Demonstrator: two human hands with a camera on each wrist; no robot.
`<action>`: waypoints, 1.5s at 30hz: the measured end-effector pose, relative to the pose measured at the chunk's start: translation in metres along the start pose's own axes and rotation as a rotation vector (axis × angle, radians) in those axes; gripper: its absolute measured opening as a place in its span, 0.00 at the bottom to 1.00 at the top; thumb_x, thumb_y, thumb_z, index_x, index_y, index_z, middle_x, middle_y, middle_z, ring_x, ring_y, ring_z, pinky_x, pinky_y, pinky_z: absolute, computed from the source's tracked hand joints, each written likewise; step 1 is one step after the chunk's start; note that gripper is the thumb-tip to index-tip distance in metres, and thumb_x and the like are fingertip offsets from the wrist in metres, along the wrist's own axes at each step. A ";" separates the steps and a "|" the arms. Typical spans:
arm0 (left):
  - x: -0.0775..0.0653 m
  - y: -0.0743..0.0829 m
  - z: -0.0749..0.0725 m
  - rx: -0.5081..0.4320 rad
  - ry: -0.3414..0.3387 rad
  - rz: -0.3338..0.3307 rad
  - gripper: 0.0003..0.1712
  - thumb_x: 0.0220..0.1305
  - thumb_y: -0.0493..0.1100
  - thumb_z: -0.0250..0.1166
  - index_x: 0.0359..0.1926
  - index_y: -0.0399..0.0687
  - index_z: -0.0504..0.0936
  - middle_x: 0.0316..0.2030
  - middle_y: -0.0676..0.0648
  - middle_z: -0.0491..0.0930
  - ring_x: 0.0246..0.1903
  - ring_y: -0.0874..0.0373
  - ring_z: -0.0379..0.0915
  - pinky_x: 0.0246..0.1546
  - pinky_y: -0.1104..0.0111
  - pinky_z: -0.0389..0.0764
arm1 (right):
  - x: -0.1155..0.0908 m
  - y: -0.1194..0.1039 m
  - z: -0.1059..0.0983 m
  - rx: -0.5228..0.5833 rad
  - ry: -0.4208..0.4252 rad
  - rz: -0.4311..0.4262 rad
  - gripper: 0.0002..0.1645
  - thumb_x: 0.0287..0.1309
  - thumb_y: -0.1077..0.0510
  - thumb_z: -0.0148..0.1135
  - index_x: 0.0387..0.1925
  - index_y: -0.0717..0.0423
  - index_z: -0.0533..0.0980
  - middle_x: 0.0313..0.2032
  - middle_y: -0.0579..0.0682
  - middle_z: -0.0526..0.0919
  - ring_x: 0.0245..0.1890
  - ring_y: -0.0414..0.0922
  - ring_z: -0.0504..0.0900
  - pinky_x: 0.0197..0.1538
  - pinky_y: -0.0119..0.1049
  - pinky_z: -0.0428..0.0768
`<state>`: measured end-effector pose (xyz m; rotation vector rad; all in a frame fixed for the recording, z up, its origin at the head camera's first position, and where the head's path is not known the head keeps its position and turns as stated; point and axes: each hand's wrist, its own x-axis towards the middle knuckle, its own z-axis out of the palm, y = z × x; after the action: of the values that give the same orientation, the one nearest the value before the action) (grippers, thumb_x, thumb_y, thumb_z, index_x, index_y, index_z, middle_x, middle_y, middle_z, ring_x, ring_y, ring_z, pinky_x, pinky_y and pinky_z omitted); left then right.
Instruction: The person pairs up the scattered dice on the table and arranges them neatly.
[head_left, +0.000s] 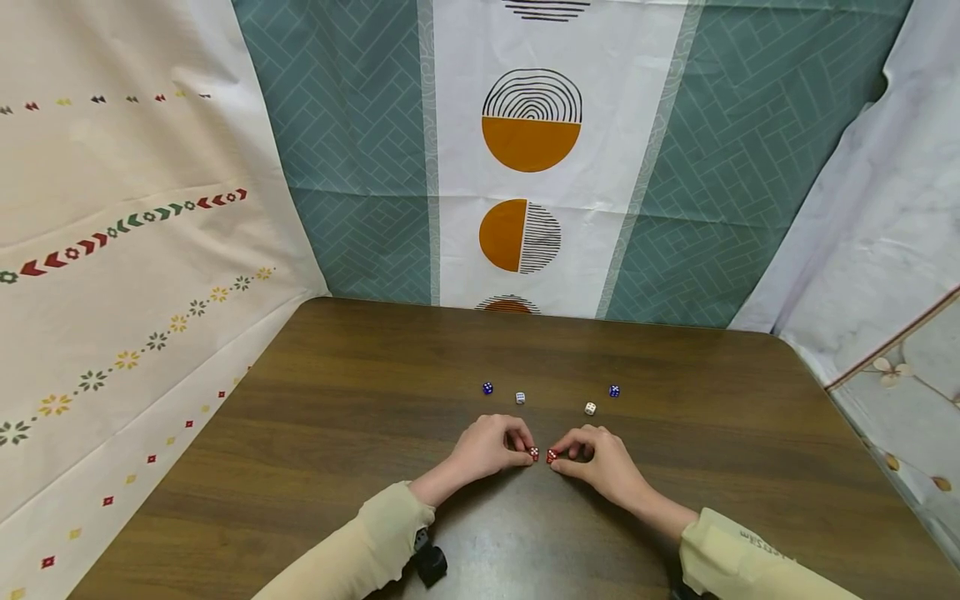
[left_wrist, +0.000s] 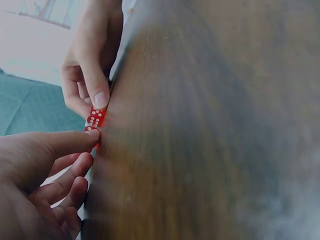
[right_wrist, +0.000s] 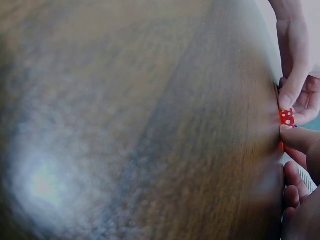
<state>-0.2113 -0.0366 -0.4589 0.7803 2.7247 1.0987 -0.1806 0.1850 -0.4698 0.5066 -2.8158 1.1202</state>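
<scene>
Near the middle of the table, my left hand (head_left: pixel 495 443) pinches a red die (head_left: pixel 534 454) with white pips between thumb and fingertips. Facing it, my right hand (head_left: pixel 600 462) pinches a second red die (head_left: pixel 552 456) the same way. A small gap separates the two dice in the head view, with both low at the tabletop. In the left wrist view the left thumb (left_wrist: pixel 75 142) covers much of its die, while more of the right hand's die (left_wrist: pixel 95 117) shows beyond it.
Behind the hands lie a blue die (head_left: pixel 487 388) and a white die (head_left: pixel 521 398) on the left, and a white die (head_left: pixel 590 408) and a blue die (head_left: pixel 615 391) on the right. The brown table (head_left: pixel 375 358) ends at hanging cloths (head_left: pixel 360 167).
</scene>
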 end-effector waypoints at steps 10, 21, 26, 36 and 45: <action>0.002 0.003 0.004 0.039 0.018 -0.008 0.06 0.53 0.47 0.76 0.31 0.58 0.86 0.24 0.60 0.81 0.18 0.72 0.66 0.22 0.75 0.66 | 0.001 -0.001 -0.002 0.003 -0.011 -0.005 0.08 0.48 0.52 0.77 0.31 0.36 0.85 0.26 0.36 0.78 0.30 0.36 0.72 0.37 0.30 0.67; 0.003 0.006 0.006 0.052 0.031 -0.015 0.06 0.52 0.48 0.76 0.30 0.59 0.86 0.24 0.60 0.81 0.19 0.72 0.66 0.22 0.75 0.66 | 0.003 -0.002 -0.003 0.022 -0.029 -0.009 0.08 0.48 0.52 0.77 0.30 0.36 0.85 0.27 0.36 0.78 0.29 0.36 0.72 0.36 0.29 0.69; 0.003 0.006 0.006 0.050 0.033 -0.016 0.06 0.52 0.48 0.76 0.30 0.59 0.86 0.24 0.60 0.81 0.19 0.72 0.65 0.21 0.75 0.65 | 0.003 -0.001 -0.003 0.028 -0.028 -0.016 0.08 0.48 0.52 0.77 0.30 0.36 0.85 0.26 0.37 0.78 0.29 0.36 0.72 0.36 0.29 0.69; 0.004 0.006 0.007 0.040 0.013 -0.027 0.07 0.52 0.48 0.77 0.30 0.59 0.85 0.23 0.61 0.80 0.16 0.72 0.66 0.21 0.74 0.65 | 0.003 -0.002 -0.003 0.027 -0.033 -0.009 0.07 0.48 0.53 0.77 0.30 0.37 0.85 0.27 0.39 0.79 0.29 0.36 0.72 0.35 0.29 0.69; 0.005 0.005 0.008 0.040 0.005 -0.037 0.08 0.51 0.48 0.77 0.30 0.60 0.85 0.23 0.61 0.80 0.17 0.72 0.66 0.21 0.74 0.65 | 0.003 -0.001 -0.003 0.027 -0.036 -0.011 0.08 0.48 0.53 0.77 0.30 0.37 0.85 0.26 0.39 0.78 0.27 0.36 0.72 0.34 0.29 0.69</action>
<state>-0.2112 -0.0265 -0.4606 0.7303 2.7613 1.0430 -0.1835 0.1855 -0.4665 0.5493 -2.8283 1.1599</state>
